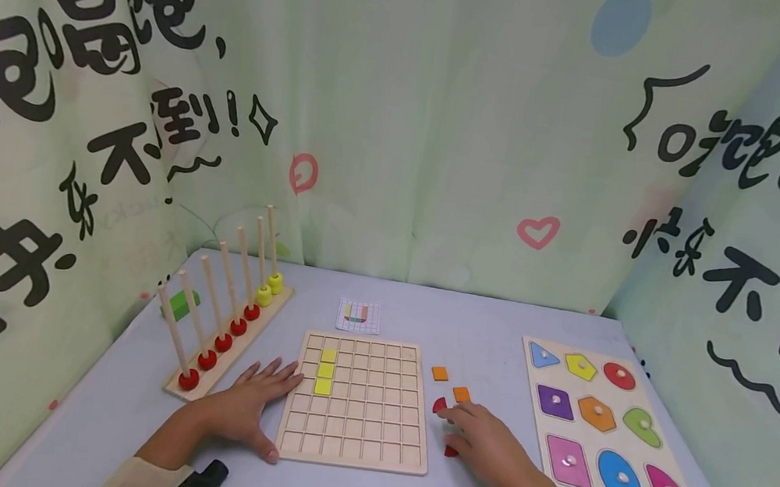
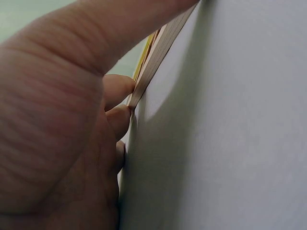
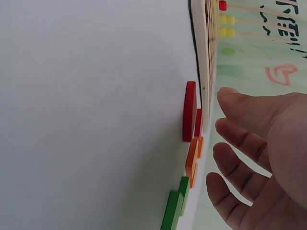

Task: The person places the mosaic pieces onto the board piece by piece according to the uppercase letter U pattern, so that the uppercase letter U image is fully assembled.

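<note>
My left hand (image 1: 251, 403) rests with spread fingers against the left edge of a wooden grid board (image 1: 369, 463). Three yellow square tiles (image 1: 323, 387) sit in one column near the board's upper left. Just right of the board, my right hand (image 1: 486, 445) hovers over loose pieces with its fingers relaxed and holding nothing. A red piece (image 1: 440, 405) lies by its fingertips, and another red piece (image 3: 190, 111) is near the thumb. Two orange tiles (image 1: 439, 374) lie farther back. Green pieces (image 3: 171, 211) appear in the right wrist view; the hand hides them in the head view.
A wooden peg rack (image 1: 228, 345) with red and yellow beads stands at the left. Behind the grid board lies a small pattern card (image 1: 358, 316). A knobbed shape puzzle (image 1: 614, 434) lies at the right. Printed curtains (image 1: 430, 122) surround the table.
</note>
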Demonstrator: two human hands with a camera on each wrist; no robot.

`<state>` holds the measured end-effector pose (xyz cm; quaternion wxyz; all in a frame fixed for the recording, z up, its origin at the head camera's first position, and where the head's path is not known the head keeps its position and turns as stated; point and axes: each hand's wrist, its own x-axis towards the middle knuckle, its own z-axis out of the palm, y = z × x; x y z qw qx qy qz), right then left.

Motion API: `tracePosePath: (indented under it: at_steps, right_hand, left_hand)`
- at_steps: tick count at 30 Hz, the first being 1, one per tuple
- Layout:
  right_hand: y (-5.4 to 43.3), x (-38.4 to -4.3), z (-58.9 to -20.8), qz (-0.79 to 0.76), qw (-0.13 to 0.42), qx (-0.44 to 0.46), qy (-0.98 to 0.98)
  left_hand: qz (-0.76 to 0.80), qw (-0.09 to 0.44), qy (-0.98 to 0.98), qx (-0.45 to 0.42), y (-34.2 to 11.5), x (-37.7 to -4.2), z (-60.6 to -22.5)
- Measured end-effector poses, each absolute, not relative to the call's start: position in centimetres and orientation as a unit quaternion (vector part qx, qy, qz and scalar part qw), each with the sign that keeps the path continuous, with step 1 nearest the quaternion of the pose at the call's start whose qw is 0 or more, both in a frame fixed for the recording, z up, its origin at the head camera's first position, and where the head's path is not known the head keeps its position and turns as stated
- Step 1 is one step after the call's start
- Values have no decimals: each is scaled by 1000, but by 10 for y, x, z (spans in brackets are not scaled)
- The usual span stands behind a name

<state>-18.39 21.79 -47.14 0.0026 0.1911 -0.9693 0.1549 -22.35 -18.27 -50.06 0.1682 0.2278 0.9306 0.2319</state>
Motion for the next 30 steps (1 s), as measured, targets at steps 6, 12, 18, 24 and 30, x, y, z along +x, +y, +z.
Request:
tracePosePath:
  at_steps: [6,12,18,24,30]
  right_hand:
    - [228,-182,-475,150,4,213,-965]
    - [233,-179,-474,145,12,260,-955]
    - [235,-177,-472,142,2,291,-946]
    - [233,-176,-471,154,-32,274,-949]
    - [235,-177,-472,156,-30,257,-953]
  left_hand:
    - [229,167,931,228,-184,-224,-501]
    - [230,166,931,231,-185,-224,-500]
    - [228,164,932,229,-184,-223,-500]
    - [230,163,933,223,-182,-223,-501]
    - [229,163,933,225,-182,-224,-502]
